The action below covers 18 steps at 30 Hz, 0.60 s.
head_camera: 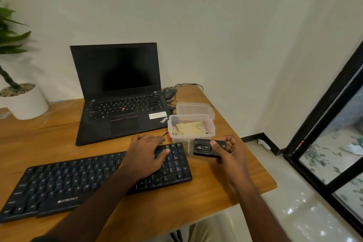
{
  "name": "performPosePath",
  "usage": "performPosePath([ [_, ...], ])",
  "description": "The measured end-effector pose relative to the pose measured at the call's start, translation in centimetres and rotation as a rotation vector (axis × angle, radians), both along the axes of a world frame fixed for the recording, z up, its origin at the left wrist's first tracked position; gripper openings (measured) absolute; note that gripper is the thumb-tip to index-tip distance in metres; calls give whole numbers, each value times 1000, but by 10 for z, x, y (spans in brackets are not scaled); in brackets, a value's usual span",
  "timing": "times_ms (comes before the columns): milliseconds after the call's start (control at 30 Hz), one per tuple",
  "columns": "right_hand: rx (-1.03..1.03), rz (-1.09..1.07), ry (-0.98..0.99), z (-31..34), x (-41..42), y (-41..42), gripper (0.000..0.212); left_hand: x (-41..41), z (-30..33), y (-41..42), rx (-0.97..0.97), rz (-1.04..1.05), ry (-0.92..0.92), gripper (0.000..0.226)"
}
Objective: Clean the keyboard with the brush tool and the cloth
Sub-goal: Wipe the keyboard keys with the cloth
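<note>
The work looks to be at its start. The flat black full-size keyboard (94, 180) lies slantwise on the brown wooden desk (225, 186), in front of the open black laptop (119, 96). The left hand (146, 156) rests on the keyboard's right end, fingers spread and nearly straight across the keys, apparently steadying it. The right hand (229, 153) holds the small black rectangular brush tool (206, 147) just off the keyboard's right edge, its grip pinching the tool's body between thumb and curled fingers. The short pale bristles point left toward the keys but do not touch them, so brushing seems not yet begun. The crumpled cream cloth (189, 128) sits in the clear plastic box (173, 122) just behind the brush, with the box's clear lid (193, 109) lying behind it. Brushing and then wiping with the cloth both appear to remain.
</note>
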State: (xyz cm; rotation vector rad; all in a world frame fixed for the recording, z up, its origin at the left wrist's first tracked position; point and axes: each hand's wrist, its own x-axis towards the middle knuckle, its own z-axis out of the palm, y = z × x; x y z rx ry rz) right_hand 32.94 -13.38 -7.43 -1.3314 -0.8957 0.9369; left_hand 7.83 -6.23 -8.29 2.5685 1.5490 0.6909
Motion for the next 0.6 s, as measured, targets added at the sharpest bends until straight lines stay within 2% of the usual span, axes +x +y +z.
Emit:
performPosePath([
  [100, -44, -30, -28, 0, 23, -1, 20, 5, 1, 3, -5, -20, 4, 53],
  [267, -193, -13, -323, -11, 50, -1, 3, 23, 4, 8, 9, -62, 13, 48],
  [400, -200, -4, -617, -11, 52, -2, 4, 33, 4, 9, 32, -65, -19, 41],
  [600, -203, -2, -873, -9, 40, -2, 10, 28, 11, 10, 24, -54, -50, 38],
])
